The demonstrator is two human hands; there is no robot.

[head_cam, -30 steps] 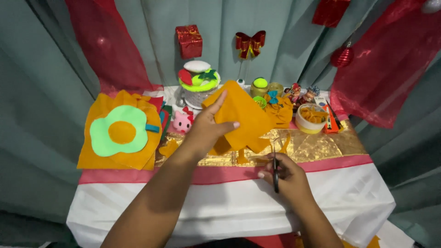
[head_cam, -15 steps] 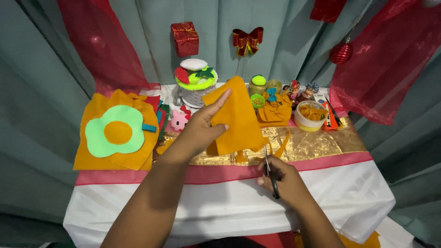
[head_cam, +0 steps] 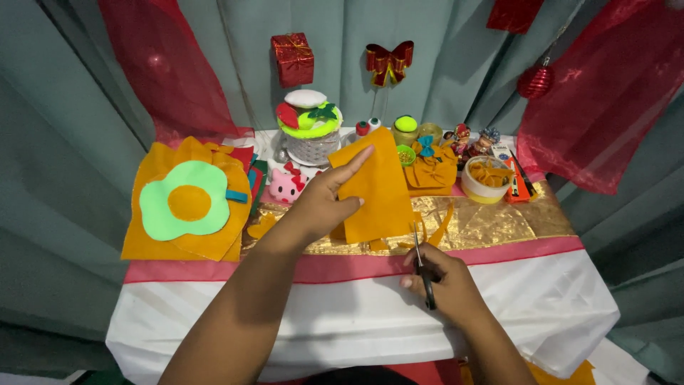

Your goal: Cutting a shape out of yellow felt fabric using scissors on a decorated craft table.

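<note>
Head view, looking down on a craft table (head_cam: 356,321) draped in white cloth with a pink band and gold foil strip.

Left hand (head_cam: 324,203), centre frame: fingers pinched shut on a folded orange felt sheet (head_cam: 377,189), held upright above the foil, index finger laid along its upper left edge.

Right hand (head_cam: 445,285), lower centre-right: curled closed around small scissors (head_cam: 422,267), blades pointing up, tip just at the sheet's lower right corner.

Left of frame: stacked orange felt pieces (head_cam: 153,235) topped by a green felt flower (head_cam: 185,203). Pink plush toy (head_cam: 286,185) just left of the left hand. Right: white bowl (head_cam: 484,187) holding orange scraps. Upper centre: red gift box (head_cam: 292,59), red bow (head_cam: 389,60).
</note>
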